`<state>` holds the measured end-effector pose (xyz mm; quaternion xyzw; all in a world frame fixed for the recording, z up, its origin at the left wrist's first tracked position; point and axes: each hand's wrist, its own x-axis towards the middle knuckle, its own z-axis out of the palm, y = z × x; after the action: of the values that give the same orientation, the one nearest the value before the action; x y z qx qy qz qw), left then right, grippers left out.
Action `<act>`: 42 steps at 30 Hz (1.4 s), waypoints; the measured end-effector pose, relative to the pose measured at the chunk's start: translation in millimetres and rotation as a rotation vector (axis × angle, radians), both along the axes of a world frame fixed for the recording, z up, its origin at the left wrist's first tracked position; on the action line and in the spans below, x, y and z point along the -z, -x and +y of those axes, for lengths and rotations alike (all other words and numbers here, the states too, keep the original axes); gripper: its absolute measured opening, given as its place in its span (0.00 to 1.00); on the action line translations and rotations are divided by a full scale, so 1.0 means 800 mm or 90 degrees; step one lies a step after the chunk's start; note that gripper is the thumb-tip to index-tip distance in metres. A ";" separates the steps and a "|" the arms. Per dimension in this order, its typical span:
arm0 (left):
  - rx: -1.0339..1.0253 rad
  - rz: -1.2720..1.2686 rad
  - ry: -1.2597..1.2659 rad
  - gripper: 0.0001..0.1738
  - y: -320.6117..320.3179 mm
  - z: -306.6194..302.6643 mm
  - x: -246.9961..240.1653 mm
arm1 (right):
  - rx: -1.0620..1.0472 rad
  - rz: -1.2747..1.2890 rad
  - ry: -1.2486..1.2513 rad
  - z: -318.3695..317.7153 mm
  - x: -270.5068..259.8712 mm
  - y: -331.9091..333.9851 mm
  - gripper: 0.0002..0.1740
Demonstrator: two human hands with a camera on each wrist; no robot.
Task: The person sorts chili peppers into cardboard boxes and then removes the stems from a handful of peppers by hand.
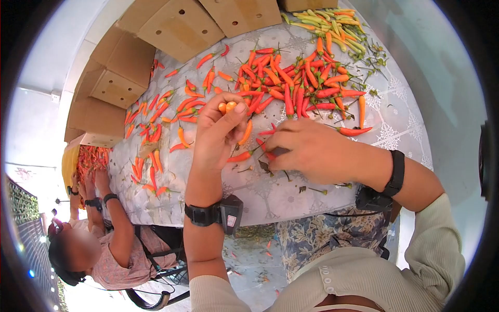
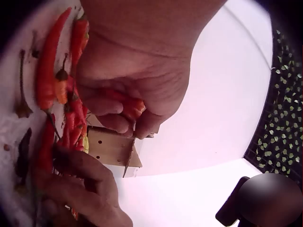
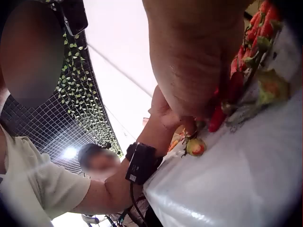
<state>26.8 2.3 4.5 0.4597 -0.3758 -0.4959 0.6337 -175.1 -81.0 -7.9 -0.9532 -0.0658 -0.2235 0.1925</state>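
Note:
The left hand (image 1: 221, 127) is raised over the table, its curled fingers gripping orange peppers (image 1: 231, 106) whose rounded ends show between thumb and fingers. In the left wrist view, the left hand (image 2: 135, 71) has an orange-red pepper (image 2: 132, 106) in its fingers. To its right in the head view, the right hand (image 1: 319, 148) is low over the tabletop, its bent fingers round a red pepper (image 1: 264, 147). The right wrist view shows the right hand (image 3: 194, 61) with a red pepper (image 3: 217, 118) at its fingers, their tips mostly hidden.
A large heap of red peppers (image 1: 288, 78) lies beyond the hands, with yellow-green peppers (image 1: 332, 26) at the back right. Cardboard boxes (image 1: 179, 28) line the far edge. More peppers and loose stems are scattered about. Another person (image 1: 112, 244) sits at the left.

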 end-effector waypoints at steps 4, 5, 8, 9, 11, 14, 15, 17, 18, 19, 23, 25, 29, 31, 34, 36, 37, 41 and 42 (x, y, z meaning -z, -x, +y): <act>0.000 -0.020 -0.023 0.06 0.008 -0.002 0.000 | 0.016 0.057 0.015 0.000 -0.002 0.005 0.14; -0.004 -0.030 -0.028 0.06 0.008 -0.001 0.001 | 0.025 0.054 0.010 -0.001 -0.001 0.005 0.14; 0.019 -0.053 -0.036 0.07 0.005 -0.002 0.003 | 0.048 0.049 -0.017 -0.004 0.000 0.005 0.12; 0.030 -0.060 -0.038 0.07 0.004 -0.002 0.004 | 0.049 0.052 -0.035 -0.005 -0.002 0.005 0.12; 0.031 -0.066 -0.055 0.08 0.007 -0.002 0.004 | 0.063 0.024 -0.094 -0.005 -0.002 0.003 0.12; 0.030 -0.107 -0.053 0.11 0.014 -0.004 0.005 | 0.099 -0.091 -0.205 -0.008 0.001 -0.004 0.11; 0.029 -0.126 -0.049 0.12 0.015 -0.005 0.005 | 0.106 -0.147 -0.233 -0.011 0.000 -0.005 0.09; 0.064 -0.139 -0.061 0.13 0.017 -0.003 0.003 | 0.108 -0.193 -0.359 -0.012 -0.004 -0.004 0.07; 0.081 -0.146 -0.067 0.14 0.018 -0.001 0.003 | 0.103 -0.182 -0.457 -0.010 -0.007 -0.002 0.07; 0.089 -0.162 -0.066 0.14 0.020 0.000 0.002 | 0.098 -0.170 -0.554 -0.009 -0.008 -0.001 0.07; 0.098 -0.225 -0.061 0.15 0.025 -0.001 0.003 | 0.044 -0.147 -0.772 -0.018 -0.002 -0.003 0.05; 0.097 -0.234 -0.056 0.14 0.028 0.000 0.002 | 0.034 -0.149 -0.799 -0.017 -0.001 -0.006 0.06; 0.110 -0.208 -0.065 0.13 0.030 0.002 -0.002 | 0.049 -0.132 -0.768 -0.019 0.003 -0.006 0.09; 0.110 -0.192 -0.068 0.12 0.027 0.002 -0.002 | 0.084 -0.131 -0.755 -0.019 -0.001 -0.005 0.09; 0.095 -0.172 -0.035 0.12 0.028 0.002 -0.002 | 0.118 -0.077 -0.720 -0.023 -0.005 -0.002 0.11; 0.085 -0.178 0.005 0.12 0.031 0.000 -0.002 | 0.128 -0.082 -0.712 -0.021 -0.005 -0.003 0.10; 0.089 -0.175 0.005 0.12 0.032 0.000 -0.001 | 0.133 -0.085 -0.708 -0.020 -0.005 -0.003 0.10; 0.088 -0.185 0.006 0.12 0.033 0.000 0.001 | 0.170 -0.142 -0.672 -0.026 0.006 -0.008 0.11; 0.086 -0.194 0.008 0.12 0.034 0.000 0.001 | 0.168 -0.144 -0.670 -0.026 0.006 -0.009 0.11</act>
<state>-0.1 2.4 3.7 0.4995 -0.5006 -0.4593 0.5375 -168.2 -102.1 -12.6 -0.6986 0.1545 -0.3496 0.6048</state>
